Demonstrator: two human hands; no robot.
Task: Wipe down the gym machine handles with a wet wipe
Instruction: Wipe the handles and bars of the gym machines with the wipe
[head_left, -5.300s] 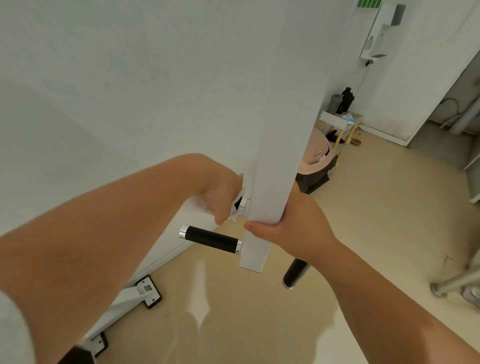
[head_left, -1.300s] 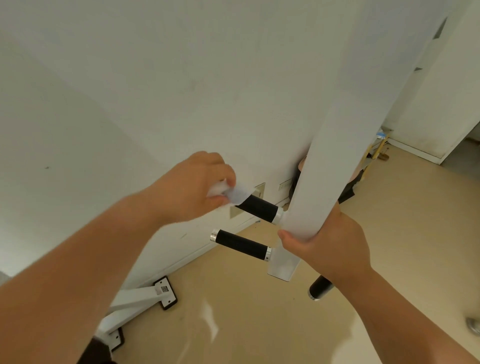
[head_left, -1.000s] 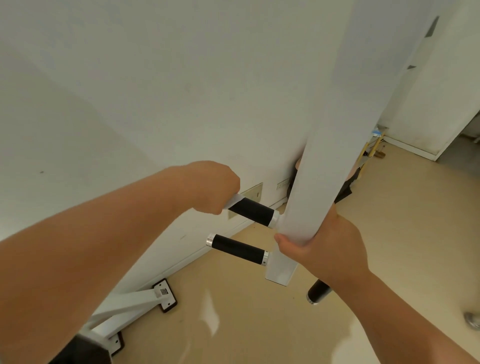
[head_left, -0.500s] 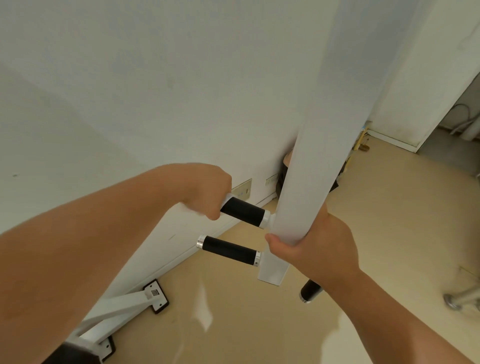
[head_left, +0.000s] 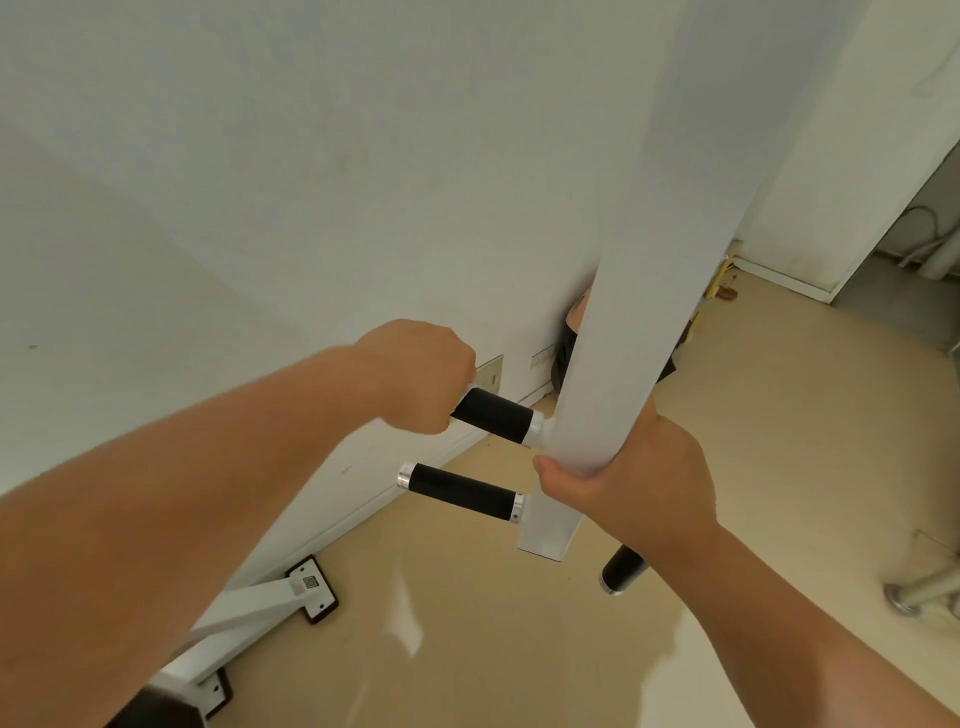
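While your left hand (head_left: 415, 374) curls round the outer end of the upper handle (head_left: 496, 415), wipe unseen in the fist, its long axis runs right to the white post (head_left: 649, 260) your right hand (head_left: 639, 483) grips; the lower handle (head_left: 460, 491) lies just beneath.

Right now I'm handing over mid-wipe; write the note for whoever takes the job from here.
Left hand: fingers curled round the outer end of the upper handle; only a white edge of the wet wipe shows at the fist.
Right hand: grips the white post.
Done: cannot be told from this view; the wiping is at the upper handle's outer end.
Left: the rest of that handle, then probably the lower handle and the handle on the right side, below the right hand.
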